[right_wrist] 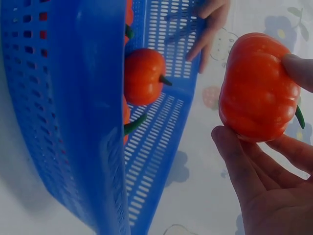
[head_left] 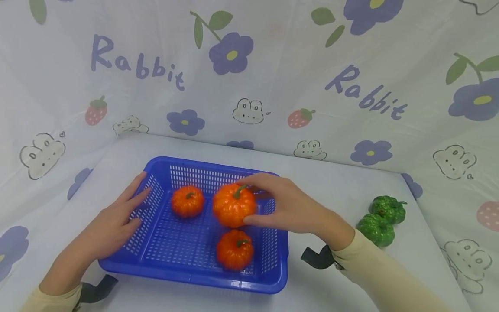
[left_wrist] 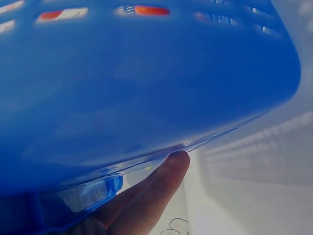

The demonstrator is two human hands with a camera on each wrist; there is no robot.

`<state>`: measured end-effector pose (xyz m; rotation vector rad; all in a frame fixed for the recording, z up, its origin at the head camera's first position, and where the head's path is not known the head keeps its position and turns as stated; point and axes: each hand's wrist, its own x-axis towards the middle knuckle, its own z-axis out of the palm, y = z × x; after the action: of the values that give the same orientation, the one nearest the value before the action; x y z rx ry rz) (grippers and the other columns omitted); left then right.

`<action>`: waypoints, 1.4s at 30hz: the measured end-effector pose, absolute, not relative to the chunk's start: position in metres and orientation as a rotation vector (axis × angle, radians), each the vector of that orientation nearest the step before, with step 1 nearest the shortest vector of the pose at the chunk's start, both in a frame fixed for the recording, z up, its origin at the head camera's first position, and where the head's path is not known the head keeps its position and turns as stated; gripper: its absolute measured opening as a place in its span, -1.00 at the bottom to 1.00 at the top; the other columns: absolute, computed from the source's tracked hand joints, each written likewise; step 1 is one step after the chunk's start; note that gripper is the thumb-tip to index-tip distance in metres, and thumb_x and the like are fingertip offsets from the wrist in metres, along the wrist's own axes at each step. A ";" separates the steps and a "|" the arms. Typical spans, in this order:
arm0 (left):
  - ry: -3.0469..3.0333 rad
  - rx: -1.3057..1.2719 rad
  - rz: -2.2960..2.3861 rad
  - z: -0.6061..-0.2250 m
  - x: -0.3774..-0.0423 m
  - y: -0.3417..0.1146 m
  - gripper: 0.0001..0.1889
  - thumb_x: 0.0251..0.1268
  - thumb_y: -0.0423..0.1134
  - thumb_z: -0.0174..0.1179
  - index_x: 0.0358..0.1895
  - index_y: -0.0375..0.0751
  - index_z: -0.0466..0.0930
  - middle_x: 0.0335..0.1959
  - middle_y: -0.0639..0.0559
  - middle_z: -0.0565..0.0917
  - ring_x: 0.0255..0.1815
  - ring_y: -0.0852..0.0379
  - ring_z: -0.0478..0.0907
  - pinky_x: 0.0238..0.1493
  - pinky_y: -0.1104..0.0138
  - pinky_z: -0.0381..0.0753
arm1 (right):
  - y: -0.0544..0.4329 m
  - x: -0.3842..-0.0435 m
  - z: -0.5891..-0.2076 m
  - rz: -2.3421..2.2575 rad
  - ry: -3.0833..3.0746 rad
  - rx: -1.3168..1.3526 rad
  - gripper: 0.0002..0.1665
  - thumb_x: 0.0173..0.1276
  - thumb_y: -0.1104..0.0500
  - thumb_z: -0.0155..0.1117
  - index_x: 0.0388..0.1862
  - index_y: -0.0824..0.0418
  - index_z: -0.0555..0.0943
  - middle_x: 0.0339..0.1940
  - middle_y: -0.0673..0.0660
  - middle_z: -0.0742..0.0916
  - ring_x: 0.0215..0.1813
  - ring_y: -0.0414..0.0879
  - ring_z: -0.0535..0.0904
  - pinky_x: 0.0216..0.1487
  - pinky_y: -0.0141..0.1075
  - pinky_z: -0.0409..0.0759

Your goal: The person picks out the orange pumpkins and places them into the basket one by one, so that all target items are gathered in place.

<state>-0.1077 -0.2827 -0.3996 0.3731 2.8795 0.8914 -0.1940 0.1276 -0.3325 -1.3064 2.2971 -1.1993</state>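
Observation:
My right hand [head_left: 286,203] holds an orange toy pumpkin [head_left: 234,206] with a green stem above the blue plastic basket [head_left: 187,277]. In the right wrist view, the thumb and fingertips pinch this pumpkin [right_wrist: 259,88] from opposite sides. My left hand [head_left: 111,225] rests on the basket's left rim, fingers spread and fairly straight. The left wrist view catches a finger [left_wrist: 159,191] against the rim. Inside the basket lie an orange pumpkin at the left and a redder pumpkin [head_left: 235,250] at the near right. The right wrist view shows another pumpkin's stem [right_wrist: 134,125], its body mostly hidden by the wall.
Two green speckled pumpkins, one farther back [head_left: 388,209] and one nearer [head_left: 376,229], sit together on the white table [head_left: 323,186] right of the basket. A patterned cloth [head_left: 273,78] hangs behind and along the sides.

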 end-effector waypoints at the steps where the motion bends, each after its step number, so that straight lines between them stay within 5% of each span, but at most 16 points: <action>1: 2.879 0.376 0.893 -0.399 -0.108 -0.283 -0.25 0.53 -0.46 0.15 0.72 -0.37 0.14 0.84 -0.01 -0.31 0.70 -0.44 0.08 0.46 -0.39 0.30 | 0.126 -0.194 -0.333 -1.193 2.298 -1.311 -0.20 0.36 0.08 0.65 0.53 0.10 0.55 0.39 -0.08 0.68 0.33 -0.16 0.66 0.29 -0.19 0.70; 8: 2.882 0.382 0.895 -0.398 -0.106 -0.282 -0.25 0.52 -0.46 0.14 0.72 -0.38 0.14 0.84 -0.01 -0.31 0.69 -0.46 0.09 0.46 -0.40 0.30 | 0.112 -0.192 -0.334 -1.108 2.321 -1.330 -0.20 0.36 0.02 0.64 0.53 0.11 0.56 0.37 -0.03 0.68 0.33 -0.15 0.64 0.30 -0.06 0.71; 17: 2.882 0.378 0.902 -0.398 -0.104 -0.281 -0.26 0.52 -0.47 0.14 0.71 -0.39 0.15 0.84 -0.02 -0.31 0.69 -0.46 0.08 0.46 -0.40 0.30 | 0.100 -0.190 -0.333 -1.051 2.357 -1.354 -0.19 0.35 0.00 0.64 0.53 0.08 0.55 0.37 -0.07 0.68 0.32 -0.21 0.63 0.31 -0.18 0.69; 42: 2.892 0.374 0.896 -0.398 -0.105 -0.282 -0.28 0.52 -0.46 0.14 0.70 -0.39 0.18 0.84 -0.01 -0.29 0.67 -0.47 0.14 0.46 -0.39 0.32 | 0.060 -0.190 -0.340 -1.040 2.335 -1.341 -0.20 0.36 0.03 0.64 0.53 0.11 0.55 0.35 -0.03 0.68 0.34 -0.18 0.59 0.37 -0.11 0.65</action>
<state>-0.1046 -0.2819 -0.3980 0.3743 2.8922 0.8961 -0.1902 0.0602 -0.3405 -1.3409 2.3352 -1.0402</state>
